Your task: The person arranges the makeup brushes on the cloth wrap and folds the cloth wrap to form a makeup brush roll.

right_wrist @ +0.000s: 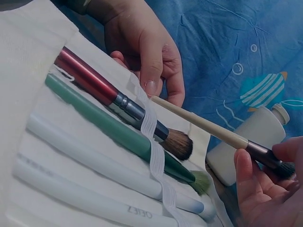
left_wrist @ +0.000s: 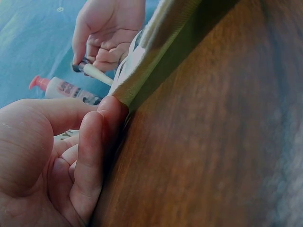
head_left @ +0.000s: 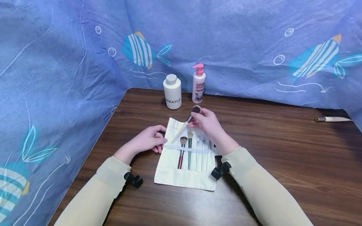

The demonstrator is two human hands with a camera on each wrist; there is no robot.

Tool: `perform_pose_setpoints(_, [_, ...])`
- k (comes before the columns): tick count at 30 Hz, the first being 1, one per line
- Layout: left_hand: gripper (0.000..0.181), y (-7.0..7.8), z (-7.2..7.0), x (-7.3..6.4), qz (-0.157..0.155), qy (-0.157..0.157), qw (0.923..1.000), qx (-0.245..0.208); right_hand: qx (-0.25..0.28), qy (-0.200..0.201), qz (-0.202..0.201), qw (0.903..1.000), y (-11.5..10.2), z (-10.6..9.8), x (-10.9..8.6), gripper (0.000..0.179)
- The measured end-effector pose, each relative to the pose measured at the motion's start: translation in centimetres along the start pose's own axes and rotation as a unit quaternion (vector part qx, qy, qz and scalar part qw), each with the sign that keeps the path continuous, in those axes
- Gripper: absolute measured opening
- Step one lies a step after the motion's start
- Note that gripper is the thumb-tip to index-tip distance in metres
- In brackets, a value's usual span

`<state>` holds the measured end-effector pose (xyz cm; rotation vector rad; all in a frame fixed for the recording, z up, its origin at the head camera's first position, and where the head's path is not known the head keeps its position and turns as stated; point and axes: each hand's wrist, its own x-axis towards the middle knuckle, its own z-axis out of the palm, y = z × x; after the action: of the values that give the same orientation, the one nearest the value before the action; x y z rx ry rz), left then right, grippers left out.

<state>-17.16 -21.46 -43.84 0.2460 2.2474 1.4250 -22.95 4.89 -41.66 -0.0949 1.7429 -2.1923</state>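
Observation:
A white cloth brush roll [head_left: 183,180] lies unrolled on the table, a white elastic band [right_wrist: 151,127] running across it. My left hand [head_left: 148,138] pinches the roll's left edge between thumb and finger. In my right hand [head_left: 207,122] is a makeup brush [right_wrist: 203,124], gripped near its dark ferrule and bristles. Its pale handle slants down to the band's left end, with the tip close to my left thumb. Tucked under the band are a red-handled brush [right_wrist: 90,75], a green brush [right_wrist: 104,125] and several pale slim brushes [head_left: 203,157].
Behind the roll stand a white capped bottle [head_left: 173,91] and a lotion bottle [head_left: 199,86] with a pink pump. Far right, another pale-handled brush [head_left: 335,119] lies on the wooden table [head_left: 271,141]. A blue fish-patterned curtain [head_left: 226,40] hangs along the back and left.

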Motion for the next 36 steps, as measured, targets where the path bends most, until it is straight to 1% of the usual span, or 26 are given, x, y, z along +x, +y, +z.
perform_pose_setpoints(9, [0.043,0.2,0.0,0.1,-0.005,0.0,1.0,0.001,-0.021,-0.006,0.016,0.9996,0.7,0.0,0.4,0.01])
perform_pose_setpoints(18, [0.042,0.5,0.0,-0.1,-0.008,0.001,1.0,0.002,-0.061,-0.016,0.027,0.9976,1.1,0.3,0.5,0.017])
perform_pose_setpoints(28, [0.043,0.4,0.0,0.1,-0.01,0.001,0.9999,0.003,-0.073,-0.025,0.041,0.9961,1.2,0.5,0.4,0.018])
perform_pose_setpoints(36, [0.042,0.4,0.0,0.0,-0.009,0.0,1.0,0.004,-0.071,-0.044,0.047,0.9953,1.5,0.8,0.3,0.015])
